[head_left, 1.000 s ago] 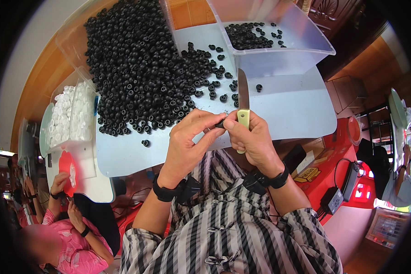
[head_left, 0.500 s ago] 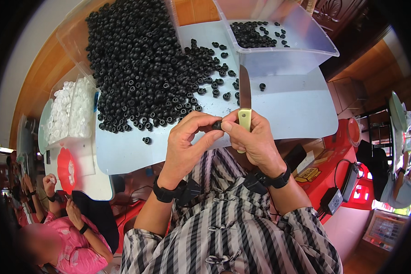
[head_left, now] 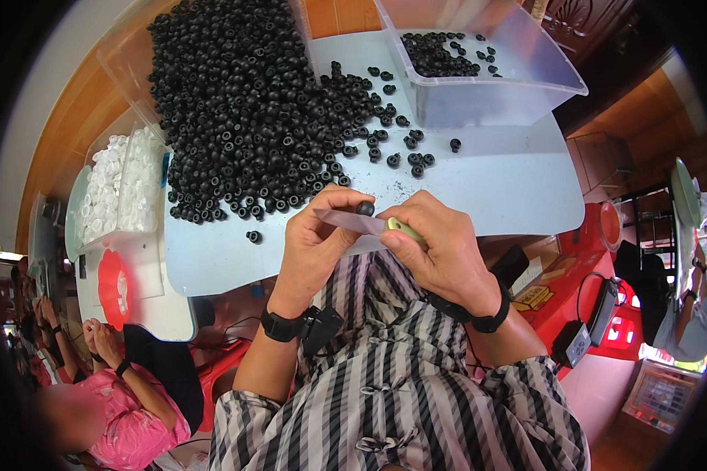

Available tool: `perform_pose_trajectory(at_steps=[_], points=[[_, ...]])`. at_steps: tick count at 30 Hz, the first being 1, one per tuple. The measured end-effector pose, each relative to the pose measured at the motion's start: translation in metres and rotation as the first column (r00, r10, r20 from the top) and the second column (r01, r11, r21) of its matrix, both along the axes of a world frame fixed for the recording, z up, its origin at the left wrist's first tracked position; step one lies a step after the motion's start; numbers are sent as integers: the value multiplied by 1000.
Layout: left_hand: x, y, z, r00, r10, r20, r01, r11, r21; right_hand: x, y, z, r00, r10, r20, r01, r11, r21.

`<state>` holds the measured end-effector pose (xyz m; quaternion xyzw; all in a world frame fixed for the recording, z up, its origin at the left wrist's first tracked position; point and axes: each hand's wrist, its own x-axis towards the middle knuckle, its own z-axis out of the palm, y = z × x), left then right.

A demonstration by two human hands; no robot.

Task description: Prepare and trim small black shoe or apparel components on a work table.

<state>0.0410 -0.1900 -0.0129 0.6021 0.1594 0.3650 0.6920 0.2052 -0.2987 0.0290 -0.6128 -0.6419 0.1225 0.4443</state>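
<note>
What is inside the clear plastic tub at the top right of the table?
The clear plastic tub holds a small heap of black ring-shaped pieces at its far left end. The rest of its floor looks bare; its frosted near wall blurs whatever lies low against it.

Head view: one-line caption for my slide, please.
Left hand holds a small black bead against a knife gripped by the right hand, near a bead pile.

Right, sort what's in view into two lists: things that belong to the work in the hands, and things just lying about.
In the work:
left hand pinching a small black bead
right hand holding a knife against it
heap of black beads
clear tub with some beads inside

Lying about:
tray of white pieces
red disc
black adapter
yellow box
</note>
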Motion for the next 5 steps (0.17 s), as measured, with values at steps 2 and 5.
perform_pose_trajectory(at_steps=[2,5], points=[[-1,1,-1,999,-34,29,34,999,-5,-2,0,1,996,-27,80,28,1000,-13],[-1,0,-1,999,-41,27,41,999,-7,-1,0,0,991,-50,122,50,999,0]])
